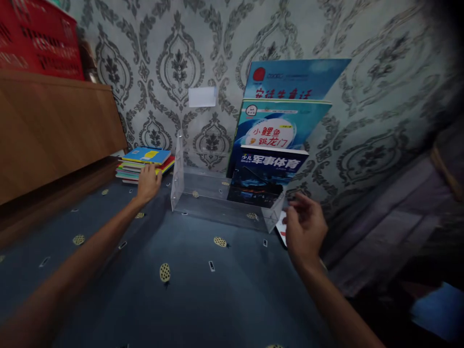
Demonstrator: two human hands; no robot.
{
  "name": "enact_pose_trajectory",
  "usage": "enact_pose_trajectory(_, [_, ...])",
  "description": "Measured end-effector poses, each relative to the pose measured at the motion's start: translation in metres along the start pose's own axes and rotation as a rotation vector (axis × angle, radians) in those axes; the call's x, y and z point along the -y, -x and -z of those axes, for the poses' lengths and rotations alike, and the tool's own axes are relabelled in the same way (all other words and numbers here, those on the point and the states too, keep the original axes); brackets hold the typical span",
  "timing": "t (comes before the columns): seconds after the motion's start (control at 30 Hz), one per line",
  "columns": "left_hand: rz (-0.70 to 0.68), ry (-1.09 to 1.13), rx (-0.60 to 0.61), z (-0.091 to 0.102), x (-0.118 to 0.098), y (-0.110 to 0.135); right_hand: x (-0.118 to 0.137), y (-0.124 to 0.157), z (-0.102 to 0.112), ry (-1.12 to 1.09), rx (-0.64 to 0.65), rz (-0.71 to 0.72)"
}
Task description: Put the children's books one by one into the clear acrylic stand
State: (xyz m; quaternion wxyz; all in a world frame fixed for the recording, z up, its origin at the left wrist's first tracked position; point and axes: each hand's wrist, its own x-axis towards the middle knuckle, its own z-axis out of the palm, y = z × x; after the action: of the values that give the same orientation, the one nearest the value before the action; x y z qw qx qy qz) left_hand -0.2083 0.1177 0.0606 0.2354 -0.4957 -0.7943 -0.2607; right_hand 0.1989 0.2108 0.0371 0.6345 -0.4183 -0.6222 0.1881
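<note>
My left hand (148, 183) reaches to a flat stack of colourful books (145, 164) at the back left, fingers resting on the stack's near edge. A clear acrylic book stand (203, 198) sits in the middle on the blue cloth. Three books lean in its right end: a dark blue one (266, 179) in front, a teal one (279, 125) behind it, and a taller blue one (293, 79) against the wall. My right hand (304, 227) hovers by the stand's right end, fingers loosely curled and apart, holding nothing.
A wooden board (54, 130) rises at the left with a red crate (39, 38) on top. Patterned wallpaper (380, 96) backs the scene. A white and red item (282, 231) lies partly hidden under my right hand. The surface drops off at the right.
</note>
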Motion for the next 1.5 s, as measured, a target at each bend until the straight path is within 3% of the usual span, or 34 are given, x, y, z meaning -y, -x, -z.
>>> enact_pose_trajectory(0.1, [0.051,-0.074,0.056,-0.008,0.022,-0.028,0.010,0.043,0.009,0.008,0.122,0.042])
enact_pose_trajectory(0.27, [0.000,-0.178,0.194,-0.028,0.029,-0.061,0.013,0.093,0.016,0.083,0.363,0.255])
enact_pose_trajectory(0.43, [-0.034,-0.258,0.298,-0.039,0.033,-0.077,0.005,0.102,0.015,0.080,0.509,0.326])
enact_pose_trajectory(0.6, [-0.119,-0.301,0.350,-0.022,0.052,-0.072,0.006,0.100,0.015,0.051,0.547,0.292])
enact_pose_trajectory(0.8, [-0.218,-0.309,0.367,0.015,0.087,-0.027,0.006,0.101,0.015,0.060,0.590,0.226])
enact_pose_trajectory(0.97, [-0.286,-0.284,0.320,0.038,0.115,0.035,0.005,0.101,0.015,0.063,0.609,0.235])
enact_pose_trajectory(1.07, [-0.307,-0.251,0.324,0.048,0.122,0.075,0.006,0.101,0.016,0.062,0.636,0.236])
enact_pose_trajectory(1.3, [-0.458,-0.233,0.428,0.064,0.107,0.161,0.007,0.102,0.017,0.096,0.674,0.265])
enact_pose_trajectory(1.5, [-0.611,-0.120,0.374,0.075,0.066,0.196,0.005,0.102,0.017,0.085,0.727,0.249])
